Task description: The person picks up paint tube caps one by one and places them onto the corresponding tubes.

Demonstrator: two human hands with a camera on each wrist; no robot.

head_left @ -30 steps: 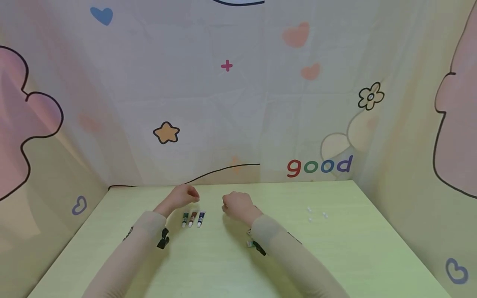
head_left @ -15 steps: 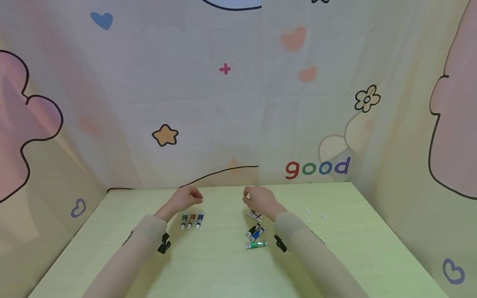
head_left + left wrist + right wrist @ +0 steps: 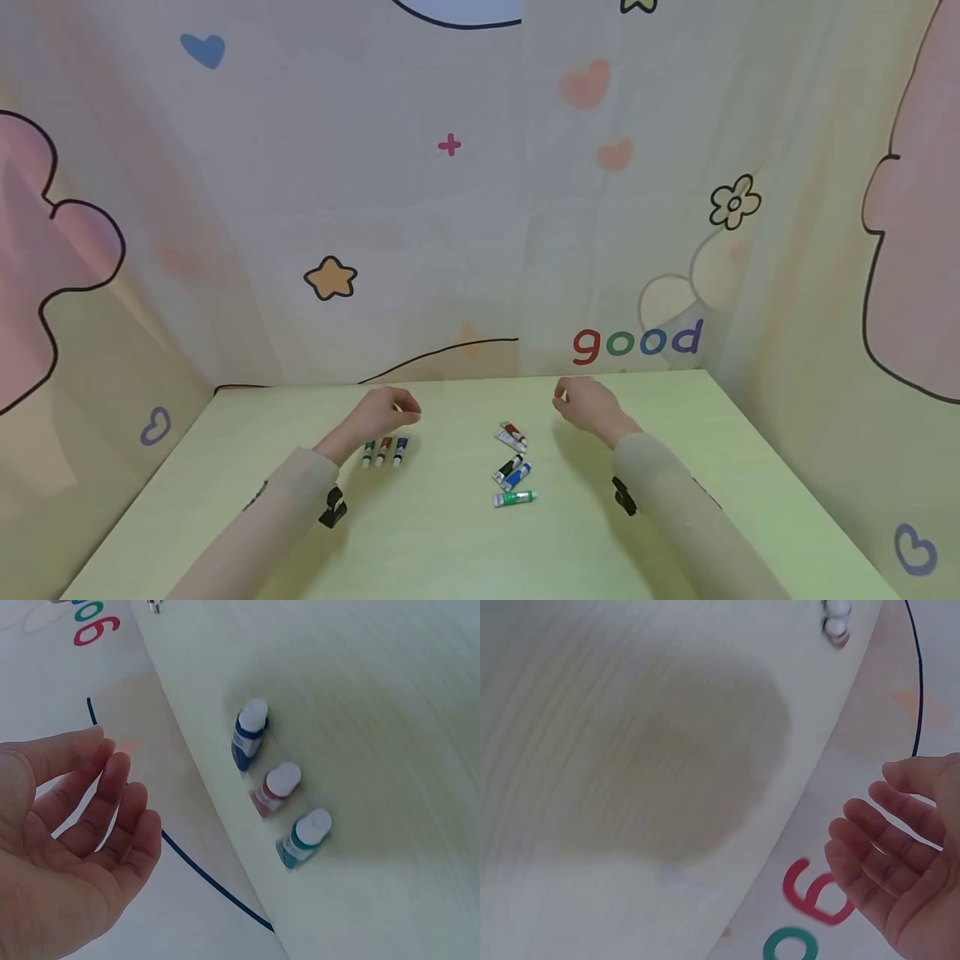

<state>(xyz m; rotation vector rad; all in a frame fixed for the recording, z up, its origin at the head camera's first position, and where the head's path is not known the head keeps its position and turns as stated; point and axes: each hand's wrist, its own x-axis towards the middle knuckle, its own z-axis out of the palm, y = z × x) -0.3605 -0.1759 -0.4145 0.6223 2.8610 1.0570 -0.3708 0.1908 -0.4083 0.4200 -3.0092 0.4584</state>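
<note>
Above the table's back left my left hand hovers with loosely curled fingers and holds nothing. Nearest to it stands a row of small paint tubes with white caps: a green tube, a red tube and a dark blue tube. My right hand is over the back right, its fingers relaxed and bent, with nothing in them. Between the hands lie more paint tubes: a red tube against a pale tube, a black tube beside a blue tube, and a green tube.
The pale yellow-green table ends at a printed cloth backdrop, close behind both hands. Cloth walls rise at either side. In the right wrist view, faint pale specks lie blurred on the table.
My right hand has moved rightward, away from the middle, uncovering the loose tubes and covering the small white bits at the right. My left hand has shifted slightly right. The head view tilts up slightly.
</note>
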